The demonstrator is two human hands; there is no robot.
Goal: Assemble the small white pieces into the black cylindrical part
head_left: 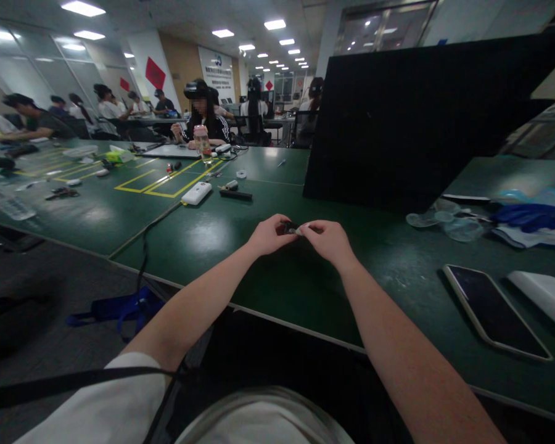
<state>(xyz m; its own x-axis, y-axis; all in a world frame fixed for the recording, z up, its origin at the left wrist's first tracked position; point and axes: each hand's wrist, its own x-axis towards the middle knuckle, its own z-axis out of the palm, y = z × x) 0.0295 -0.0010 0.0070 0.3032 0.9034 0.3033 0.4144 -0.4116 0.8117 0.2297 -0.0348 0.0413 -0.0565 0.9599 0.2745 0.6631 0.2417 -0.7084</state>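
Both of my hands meet just above the green table point(277, 283), near its front edge. My left hand point(269, 234) is closed around a small dark object point(288, 227), mostly hidden by the fingers. Its kind is too small to make out. From the other side my right hand point(326, 240) pinches at the same spot, thumb and fingertips together. A small pale bit point(299, 230) shows at those fingertips, and I cannot tell whether it is a separate piece. The fingertips of the two hands almost touch.
A large black panel point(379, 123) stands behind my right hand. To the right lie a phone point(494, 311), a white case point(546, 296) and blue cloth point(536, 217). A white power bank point(197, 193) with a cable lies left. Across the table sits a person point(203, 120) wearing a headset.
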